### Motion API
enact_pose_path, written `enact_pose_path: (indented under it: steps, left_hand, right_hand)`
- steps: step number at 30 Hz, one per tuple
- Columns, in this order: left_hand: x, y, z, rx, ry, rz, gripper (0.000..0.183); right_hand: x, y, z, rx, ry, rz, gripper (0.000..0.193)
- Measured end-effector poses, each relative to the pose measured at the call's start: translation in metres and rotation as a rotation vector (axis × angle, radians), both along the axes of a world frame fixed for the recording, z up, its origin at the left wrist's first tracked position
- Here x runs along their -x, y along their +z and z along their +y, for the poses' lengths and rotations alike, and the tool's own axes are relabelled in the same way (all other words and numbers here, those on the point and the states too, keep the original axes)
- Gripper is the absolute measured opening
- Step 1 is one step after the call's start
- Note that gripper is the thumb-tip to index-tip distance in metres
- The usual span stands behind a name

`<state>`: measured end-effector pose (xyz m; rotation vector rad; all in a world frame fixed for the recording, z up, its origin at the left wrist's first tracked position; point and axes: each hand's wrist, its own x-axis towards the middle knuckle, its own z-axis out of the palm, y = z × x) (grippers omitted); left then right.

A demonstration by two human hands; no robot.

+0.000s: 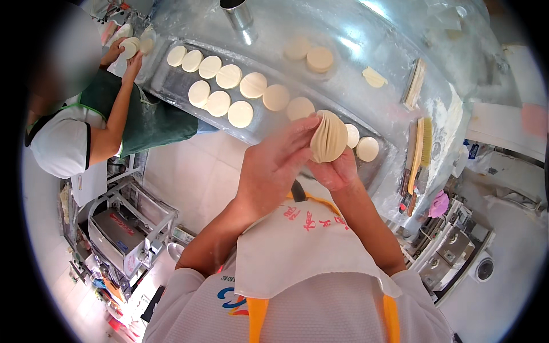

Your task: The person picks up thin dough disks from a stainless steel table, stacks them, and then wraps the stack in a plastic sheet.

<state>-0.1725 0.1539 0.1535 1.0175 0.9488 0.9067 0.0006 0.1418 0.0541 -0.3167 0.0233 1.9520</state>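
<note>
The left hand [274, 163] and the right hand [338, 171] hold a stack of thin pale rounds [330, 137] between them, up over the near edge of a long metal tray [171, 80]. The left grip pinches the stack from its left side. The right grip holds it from below and the right — some of those fingers hide behind the stack, so this is my best look. The thin edges spread a little, like pages of a book. In the tray, more pale rounds [229, 76] lie in a long row, with a short row of three beside it. The tray sits on a shiny gray counter [343, 86]. Past the tray are a metal cup [239, 20], a tan round [319, 59] and a thin yellow scrap [374, 77]. To the right lie a wooden block [414, 84] and a brush [423, 151] with yellow bristles. On the left, another person [63, 137] in a green apron [148, 126] holds white rounds [130, 48] in both hands — well apart from this stack.
</note>
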Motion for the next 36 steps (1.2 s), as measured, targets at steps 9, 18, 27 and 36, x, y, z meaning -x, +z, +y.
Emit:
enact_pose_path:
  steps: [9, 18, 27, 36]
  left_hand:
    - [0.009, 0.005, -0.007, 0.072, 0.136, 0.097, 0.037]
    - [0.037, -0.071, -0.008, 0.422, 0.135, -0.339, 0.039]
    - [0.014, -0.096, 0.055, 0.235, -0.225, -0.384, 0.066]
    - [0.015, -0.057, 0.036, 0.456, -0.438, -0.593, 0.068]
  right_hand:
    - [-0.001, 0.023, 0.001, -0.141, -0.007, -0.180, 0.034]
    - [-0.016, 0.085, 0.009, -0.218, 0.143, -1.243, 0.035]
    - [-0.002, 0.131, 0.024, -0.648, 0.470, -1.583, 0.030]
    - [-0.011, 0.109, 0.036, -0.779, 0.197, -1.888, 0.046]
